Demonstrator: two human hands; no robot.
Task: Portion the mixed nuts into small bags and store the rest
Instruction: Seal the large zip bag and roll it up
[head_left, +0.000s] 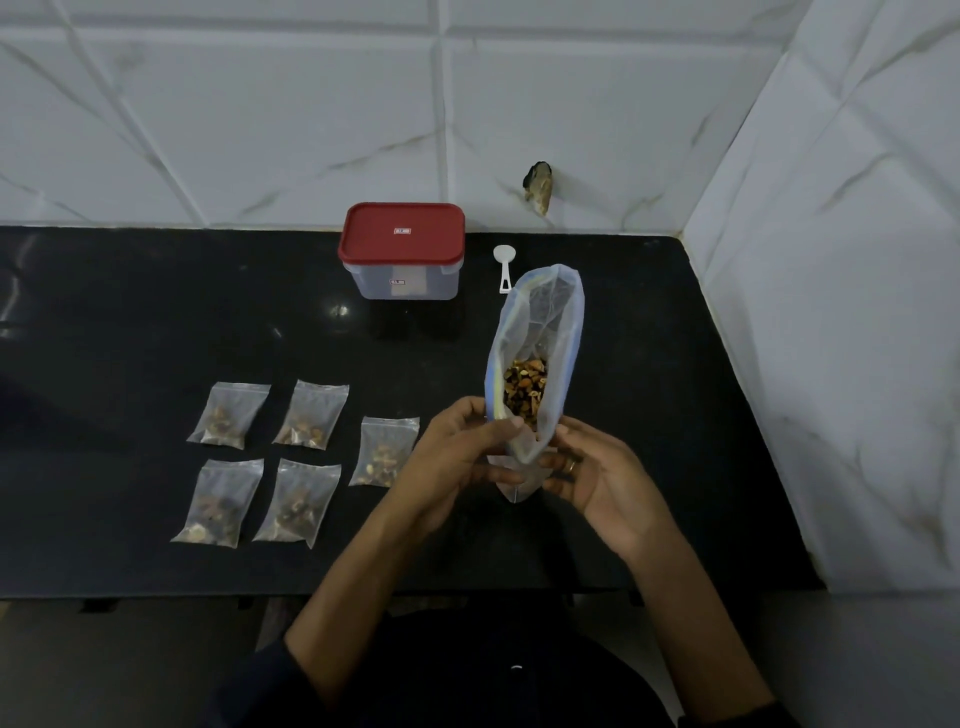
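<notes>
The large zip bag's lower end sits hidden behind both hands, the container's label is too small to read, and the countertop runs off the left edge.

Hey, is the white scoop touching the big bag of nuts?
Cannot tell. In the head view, the big bag's open rim overlaps the handle end of the white scoop lying on the counter, so any gap or contact there is hidden.

We see red lid on clear container, white scoop, black counter, white grey-veined tiles, blue-edged bag.
</notes>
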